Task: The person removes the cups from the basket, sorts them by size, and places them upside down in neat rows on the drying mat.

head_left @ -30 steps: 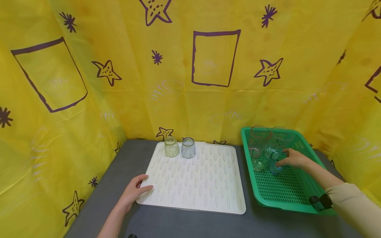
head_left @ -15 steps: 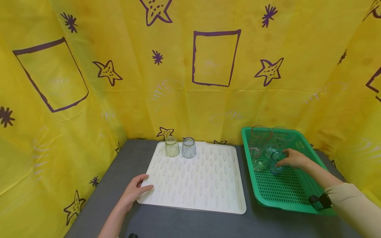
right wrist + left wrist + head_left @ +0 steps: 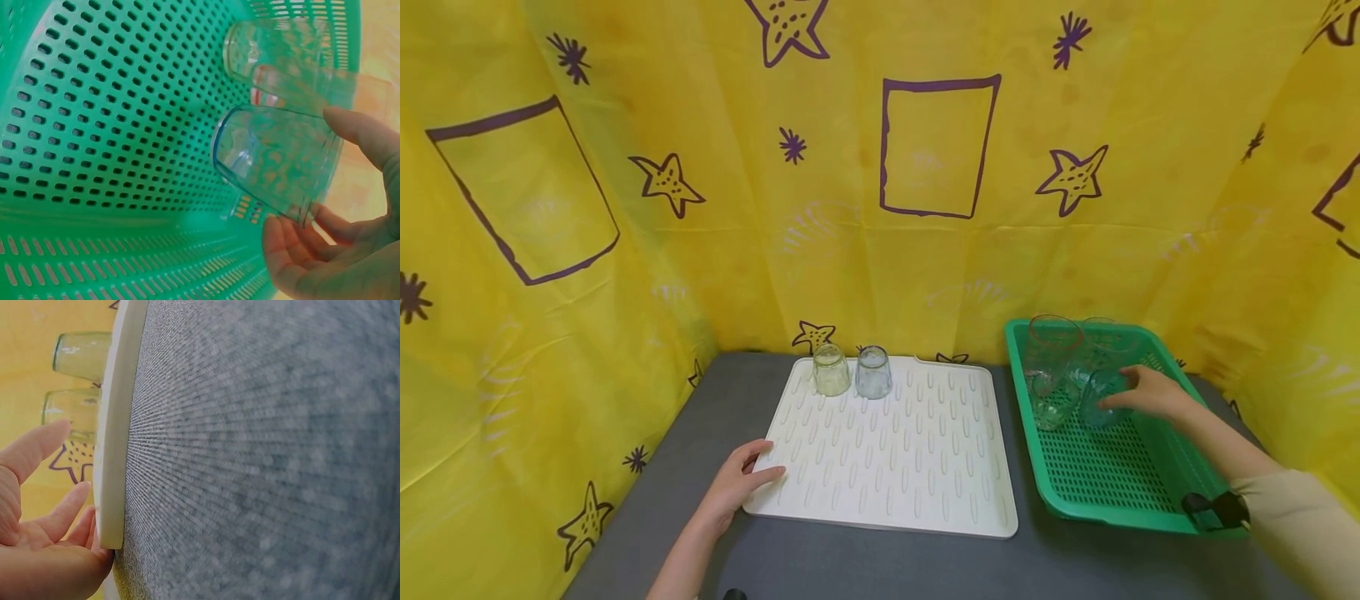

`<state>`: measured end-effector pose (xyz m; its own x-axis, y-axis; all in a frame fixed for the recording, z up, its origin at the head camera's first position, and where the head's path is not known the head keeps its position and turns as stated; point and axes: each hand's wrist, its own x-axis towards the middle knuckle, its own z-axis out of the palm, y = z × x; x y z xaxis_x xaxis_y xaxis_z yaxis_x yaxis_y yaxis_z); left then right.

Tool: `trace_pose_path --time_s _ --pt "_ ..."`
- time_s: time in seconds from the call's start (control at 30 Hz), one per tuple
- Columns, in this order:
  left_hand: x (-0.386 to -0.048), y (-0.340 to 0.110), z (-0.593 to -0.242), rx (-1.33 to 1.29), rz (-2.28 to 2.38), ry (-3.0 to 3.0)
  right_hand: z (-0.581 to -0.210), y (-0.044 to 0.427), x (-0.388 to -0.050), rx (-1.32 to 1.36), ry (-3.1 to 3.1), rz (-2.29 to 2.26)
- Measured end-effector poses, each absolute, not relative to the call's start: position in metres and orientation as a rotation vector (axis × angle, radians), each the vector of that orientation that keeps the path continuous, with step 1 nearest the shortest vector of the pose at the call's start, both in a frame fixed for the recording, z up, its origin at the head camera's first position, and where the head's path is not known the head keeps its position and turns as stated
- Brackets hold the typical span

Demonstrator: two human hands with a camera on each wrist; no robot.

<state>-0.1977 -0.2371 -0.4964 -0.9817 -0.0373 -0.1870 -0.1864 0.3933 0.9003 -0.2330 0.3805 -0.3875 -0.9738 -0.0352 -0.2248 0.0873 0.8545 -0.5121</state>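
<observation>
1. The left hand (image 3: pixel 733 482) touches the left edge of the white draining mat (image 3: pixel 887 458), fingers relaxed; the right hand (image 3: pixel 1153 393) pinches a blue-rimmed tumbler (image 3: pixel 275 159) inside the green perforated basket (image 3: pixel 1037 471).
2. Yellow starfish-print cloth (image 3: pixel 820 275) hangs behind the grey table (image 3: pixel 835 562).
3. A red-rimmed glass (image 3: pixel 1055 350) stands in the basket's far part.
4. A yellowish tumbler (image 3: pixel 831 375) and a bluish tumbler (image 3: pixel 873 377) stand side by side on the mat.

Plain beige right sleeve (image 3: pixel 1303 533) with a small black device (image 3: pixel 1217 510) just beside it
</observation>
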Motion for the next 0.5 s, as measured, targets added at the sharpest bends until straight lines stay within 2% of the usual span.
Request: trace_pose_path --time_s 0.5 --pt "-0.197 -0.236 -0.493 -0.187 1.634 2.514 -0.373 0.374 -0.221 0.065 2.802 -1.02"
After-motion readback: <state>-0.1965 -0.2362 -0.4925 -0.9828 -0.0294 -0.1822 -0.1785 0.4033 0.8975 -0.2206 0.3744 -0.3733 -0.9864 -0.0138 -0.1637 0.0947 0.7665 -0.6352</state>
